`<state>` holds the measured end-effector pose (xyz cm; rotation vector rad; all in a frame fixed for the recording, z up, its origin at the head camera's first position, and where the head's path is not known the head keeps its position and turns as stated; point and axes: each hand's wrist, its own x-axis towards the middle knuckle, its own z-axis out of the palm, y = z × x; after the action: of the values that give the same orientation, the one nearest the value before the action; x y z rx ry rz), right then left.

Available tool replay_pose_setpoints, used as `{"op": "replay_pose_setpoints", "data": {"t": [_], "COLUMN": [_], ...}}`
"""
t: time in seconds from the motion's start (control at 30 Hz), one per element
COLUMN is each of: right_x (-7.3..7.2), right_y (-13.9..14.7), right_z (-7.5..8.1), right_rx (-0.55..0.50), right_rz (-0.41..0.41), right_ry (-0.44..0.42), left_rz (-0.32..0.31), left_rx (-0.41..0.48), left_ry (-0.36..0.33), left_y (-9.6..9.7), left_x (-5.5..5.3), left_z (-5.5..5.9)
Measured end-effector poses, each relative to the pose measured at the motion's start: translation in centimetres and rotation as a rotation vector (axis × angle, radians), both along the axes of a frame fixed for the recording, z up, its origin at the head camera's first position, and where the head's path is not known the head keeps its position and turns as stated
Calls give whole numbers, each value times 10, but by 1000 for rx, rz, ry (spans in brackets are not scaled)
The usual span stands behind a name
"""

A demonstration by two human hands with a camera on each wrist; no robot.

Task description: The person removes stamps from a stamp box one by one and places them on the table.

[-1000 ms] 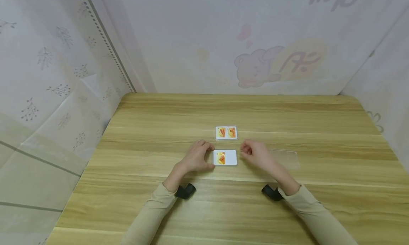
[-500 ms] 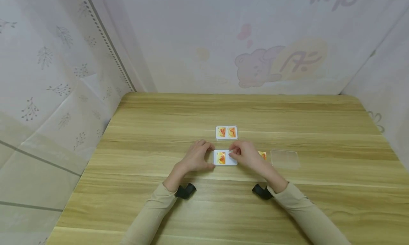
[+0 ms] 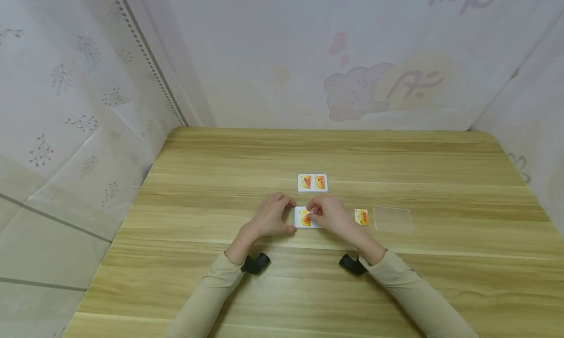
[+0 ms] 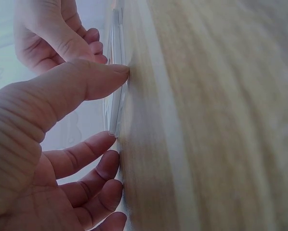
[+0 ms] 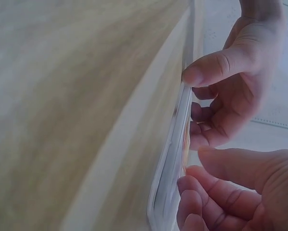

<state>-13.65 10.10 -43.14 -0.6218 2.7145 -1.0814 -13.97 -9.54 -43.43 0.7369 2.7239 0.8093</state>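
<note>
One left hand [image 3: 270, 216] grips a flat white rectangular case [image 3: 297, 218] on the desk [image 3: 211, 181]; the right hand [image 3: 333, 214], pinch unclear, is at its small yellow-orange picture [image 3: 303, 221], likely to remove it; next, lift an edge

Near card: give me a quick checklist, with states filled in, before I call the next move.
1. Near card steadied: ok, the left hand holds its left end.
2. Stamp on the near card flat and straight: cannot tell, the right hand covers part of it.
3. Right hand clear of the near card: not ok, its fingers are over it.
4. Loose stamp on the card: not ok, it lies on the table, to the right.
5. Clear plastic panel over the near card: not ok, it lies right of the loose stamp.
6. Far card free of both hands: ok.
</note>
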Motion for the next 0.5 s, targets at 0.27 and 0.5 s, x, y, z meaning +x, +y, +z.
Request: {"op": "replay_pose_setpoints", "data": {"t": [0.27,0.5], "right_x": [-2,-3], "right_y": [-4,-5], "right_z": [1,1], "right_rx": [27,28], "right_rz": [-11,-1], "right_ry": [-31,-25], "left_rz": [3,11], "left_rx": [-2,-7], "left_ry": [4,-9], "left_y": [0,1], "left_x": [0,-1], "left_z": [-1,0]}}
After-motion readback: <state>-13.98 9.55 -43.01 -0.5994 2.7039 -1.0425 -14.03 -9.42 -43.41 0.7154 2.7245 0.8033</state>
